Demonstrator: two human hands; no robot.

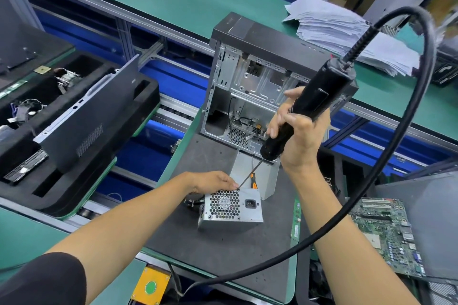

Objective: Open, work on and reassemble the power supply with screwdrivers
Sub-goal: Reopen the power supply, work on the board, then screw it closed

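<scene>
A: Item one, power supply (231, 208)?
B: On the dark mat (223, 242), mid-tabletop, fan grille facing you, in front of the open computer case (260, 86).
A: Item two, your right hand (297, 136)?
B: Fingers wrapped round the corded electric screwdriver (304, 111), bit tip at the supply's top edge.
A: Item three, left hand (210, 182)?
B: Resting on the supply's top; fingers lie beside the bit tip, and whether they pinch anything I cannot tell.

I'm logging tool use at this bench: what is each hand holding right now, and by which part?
The right hand grips the electric screwdriver around its black body. The left hand rests on the power supply at its top edge, steadying it.
</scene>
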